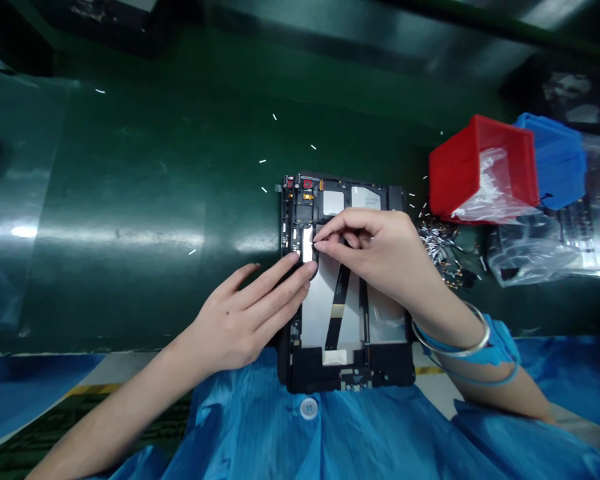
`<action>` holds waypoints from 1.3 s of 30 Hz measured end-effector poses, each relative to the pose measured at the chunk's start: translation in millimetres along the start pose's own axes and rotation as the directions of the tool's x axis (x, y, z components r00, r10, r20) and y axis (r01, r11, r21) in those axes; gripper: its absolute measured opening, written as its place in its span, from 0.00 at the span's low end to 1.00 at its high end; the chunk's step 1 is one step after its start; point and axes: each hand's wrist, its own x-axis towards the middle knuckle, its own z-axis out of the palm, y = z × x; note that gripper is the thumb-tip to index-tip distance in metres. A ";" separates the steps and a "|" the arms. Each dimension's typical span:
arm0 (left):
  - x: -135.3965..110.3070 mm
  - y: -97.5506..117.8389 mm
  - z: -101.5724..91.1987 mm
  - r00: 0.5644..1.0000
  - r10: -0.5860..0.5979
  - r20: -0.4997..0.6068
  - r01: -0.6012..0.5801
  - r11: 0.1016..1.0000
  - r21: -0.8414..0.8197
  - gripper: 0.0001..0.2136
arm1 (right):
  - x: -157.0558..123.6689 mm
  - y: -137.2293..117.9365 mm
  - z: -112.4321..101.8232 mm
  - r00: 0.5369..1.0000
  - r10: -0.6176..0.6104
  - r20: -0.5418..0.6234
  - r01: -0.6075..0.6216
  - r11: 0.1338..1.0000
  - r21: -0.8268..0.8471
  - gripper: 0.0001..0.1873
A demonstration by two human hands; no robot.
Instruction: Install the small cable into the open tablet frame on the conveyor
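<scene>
An opened tablet body lies face down on the green mat, its silver plate, flat ribbon cables and circuit boards showing. My left hand lies flat on the tablet's left edge, fingers stretched out and pressing near a small silver part. My right hand is over the upper middle of the tablet, thumb and forefinger pinched together at that same silver part. What the pinch holds is too small to make out.
A red bin lined with a clear bag stands at the right, a blue bin behind it. Small loose parts and clear plastic bags lie beside them. Tiny white slivers dot the green mat.
</scene>
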 end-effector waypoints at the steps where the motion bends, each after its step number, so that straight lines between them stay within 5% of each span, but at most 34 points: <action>1: 1.1 -1.0 -1.0 1.000 0.011 0.003 -0.011 1.000 -0.001 0.18 | 0.0 0.2 0.2 1.000 -0.006 0.000 0.006 1.000 -0.001 0.02; 8: 5.7 -6.3 -4.0 0.992 0.076 0.103 -0.075 0.997 -0.013 0.17 | 0.2 1.6 1.4 0.999 -0.031 -0.015 0.032 0.999 0.012 0.03; 19: 13.3 -7.5 -8.6 0.990 0.086 0.107 -0.087 0.996 -0.003 0.17 | -0.8 1.2 3.4 0.999 -0.048 -0.022 0.047 0.997 -0.056 0.05; 24: 22.8 -10.4 -6.1 0.991 0.091 0.102 -0.096 0.994 0.046 0.17 | -15.6 -2.8 -6.9 0.959 -0.089 -0.269 0.039 0.981 -0.188 0.18; 27: 31.2 -15.6 -2.7 0.992 0.069 0.108 -0.077 0.994 0.073 0.17 | -35.3 -2.8 -16.9 0.931 -0.064 -0.359 -0.008 0.980 -0.196 0.16; 33: 31.2 -15.8 -0.2 0.984 -0.171 -0.042 0.164 0.977 -0.138 0.20 | -85.0 22.3 -21.7 0.881 0.036 -0.473 -0.137 0.974 -0.183 0.10; 36: 11.3 7.6 -0.5 0.870 -0.474 -0.137 0.426 0.861 -0.277 0.22 | -108.7 39.5 -12.8 0.832 0.082 -0.548 -0.240 0.945 -0.223 0.16; 39: -10.4 40.6 1.4 0.795 -0.606 -0.022 0.567 0.756 -0.327 0.21 | -125.4 44.4 -0.5 0.879 0.154 -0.451 -0.282 0.931 -0.232 0.22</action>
